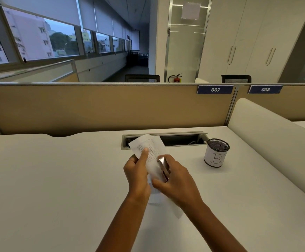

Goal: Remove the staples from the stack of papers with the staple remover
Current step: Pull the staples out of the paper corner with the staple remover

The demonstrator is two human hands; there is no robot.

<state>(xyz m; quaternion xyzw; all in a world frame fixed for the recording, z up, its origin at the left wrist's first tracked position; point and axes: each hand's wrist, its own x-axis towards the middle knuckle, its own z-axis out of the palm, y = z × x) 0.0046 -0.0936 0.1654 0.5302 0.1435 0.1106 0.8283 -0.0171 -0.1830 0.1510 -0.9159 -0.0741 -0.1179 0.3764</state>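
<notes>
Left hand (138,176) pinching the papers (148,144), right hand (179,180) gripping the staple remover (163,167), I'd hold the sheets taut and pry slowly.

The staple remover (163,168) shows only as a shiny sliver, the right hand (179,180) covering the rest. Print on the papers (152,148) is blurred and staples are too small to tell; the left hand (138,174) hides their middle. Both forearms are cut off at the bottom edge

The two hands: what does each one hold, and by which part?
The left hand grips the stack of papers at its left side, thumb on top. The right hand holds the staple remover around its body.
</notes>
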